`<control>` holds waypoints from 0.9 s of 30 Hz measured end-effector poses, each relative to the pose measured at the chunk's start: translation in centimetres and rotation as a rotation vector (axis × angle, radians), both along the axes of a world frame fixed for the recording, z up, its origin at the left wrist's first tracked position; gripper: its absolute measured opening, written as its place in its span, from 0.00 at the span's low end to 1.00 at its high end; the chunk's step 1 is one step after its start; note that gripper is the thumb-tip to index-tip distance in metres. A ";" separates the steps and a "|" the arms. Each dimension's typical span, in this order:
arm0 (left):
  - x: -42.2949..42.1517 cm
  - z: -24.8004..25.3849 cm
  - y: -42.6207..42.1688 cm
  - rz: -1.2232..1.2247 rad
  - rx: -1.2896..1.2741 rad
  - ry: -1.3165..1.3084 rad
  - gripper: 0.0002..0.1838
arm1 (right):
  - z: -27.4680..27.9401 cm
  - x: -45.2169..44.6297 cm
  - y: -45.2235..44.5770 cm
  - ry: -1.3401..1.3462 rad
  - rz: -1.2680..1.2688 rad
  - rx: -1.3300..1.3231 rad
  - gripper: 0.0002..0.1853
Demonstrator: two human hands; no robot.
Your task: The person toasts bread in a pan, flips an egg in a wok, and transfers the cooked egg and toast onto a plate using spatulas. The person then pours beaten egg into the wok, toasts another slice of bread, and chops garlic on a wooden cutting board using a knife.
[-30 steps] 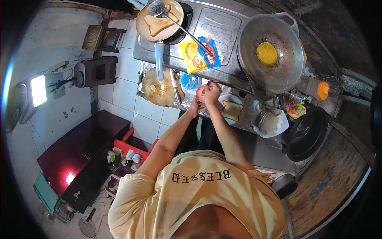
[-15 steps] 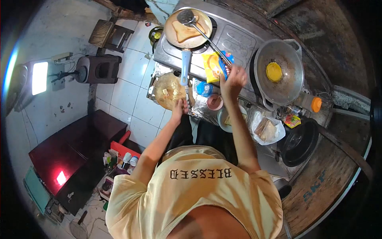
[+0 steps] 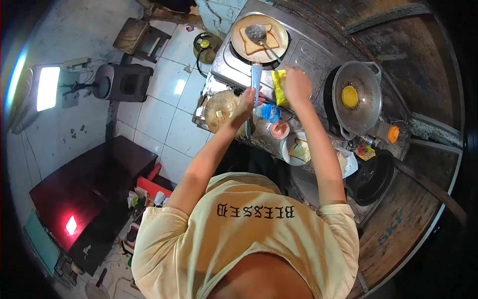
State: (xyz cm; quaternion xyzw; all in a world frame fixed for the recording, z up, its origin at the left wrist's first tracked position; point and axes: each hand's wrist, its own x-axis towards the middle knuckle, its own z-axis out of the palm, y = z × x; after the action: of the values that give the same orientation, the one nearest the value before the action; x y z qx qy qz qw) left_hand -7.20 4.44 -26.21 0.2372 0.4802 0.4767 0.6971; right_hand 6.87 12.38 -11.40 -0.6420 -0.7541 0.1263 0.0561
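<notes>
A slice of bread (image 3: 269, 44) lies in the frying pan (image 3: 241, 28) on the left burner. The round head of a slotted spatula (image 3: 256, 33) rests over the slice. My right hand (image 3: 297, 84) is closed around the spatula's handle, above the yellow packet (image 3: 279, 88). My left hand (image 3: 246, 103) is closed on the pan's blue handle, with fingertips showing on its far side. Below that hand a round wooden board (image 3: 217, 107) carries small crumbs or bits. Next to it stands a blue-lidded container (image 3: 271, 113).
A wok (image 3: 365, 110) holding a round yellow food (image 3: 350, 96) sits on the right burner. Closer in are a pink cup (image 3: 280, 129), a plate with bread (image 3: 291, 156) and a black basin (image 3: 374, 183). An orange-capped bottle (image 3: 393, 133) is beside the wok.
My left hand has moved up from beside the board onto the pan handle. My right hand has reached forward with the spatula, whose head now sits over the middle of the bread.
</notes>
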 end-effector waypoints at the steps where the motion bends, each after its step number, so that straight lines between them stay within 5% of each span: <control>1: -0.1 -0.4 0.0 -0.026 -0.017 -0.029 0.20 | 0.0 -0.6 -0.2 -0.033 0.019 -0.023 0.18; 15: -0.3 -1.2 0.5 -0.074 -0.047 -0.053 0.18 | 4.4 -2.2 0.1 -0.171 -0.032 -0.213 0.12; 17: -0.7 -0.9 0.5 -0.066 -0.058 -0.040 0.18 | 7.0 -1.0 0.5 -0.052 -0.026 -0.070 0.10; 27: -2.4 -1.2 0.6 -0.080 -0.044 0.064 0.17 | 8.6 -0.1 2.7 -0.503 0.131 0.215 0.08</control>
State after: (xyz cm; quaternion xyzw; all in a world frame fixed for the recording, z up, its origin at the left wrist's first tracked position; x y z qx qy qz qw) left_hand -9.58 5.05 -27.43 0.2560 0.5028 0.4299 0.7049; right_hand 6.72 15.13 -2.75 -0.5934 -0.7933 -0.1143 -0.0735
